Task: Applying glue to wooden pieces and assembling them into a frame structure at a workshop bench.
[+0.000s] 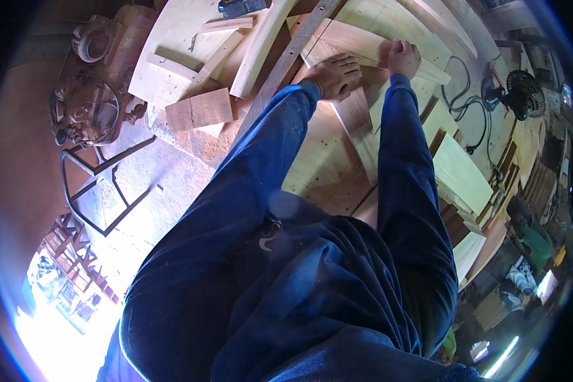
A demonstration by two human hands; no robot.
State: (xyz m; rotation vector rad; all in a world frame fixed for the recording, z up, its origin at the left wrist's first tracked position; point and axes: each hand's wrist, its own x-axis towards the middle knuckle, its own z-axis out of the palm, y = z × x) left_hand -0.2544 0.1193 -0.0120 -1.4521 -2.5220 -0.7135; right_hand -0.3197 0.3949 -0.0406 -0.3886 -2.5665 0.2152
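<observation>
The left hand [335, 76] is resting its loosely extended fingers where a narrow board [358, 120] is nearing a crosspiece [361, 43] on the table [318, 169]; the right hand [403, 59] is curling at the crosspiece, its grip unclear.

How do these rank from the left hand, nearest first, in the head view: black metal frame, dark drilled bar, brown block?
From the left hand:
1. Dark drilled bar, just left.
2. Brown block, farther left.
3. Black metal frame, far lower left.
</observation>
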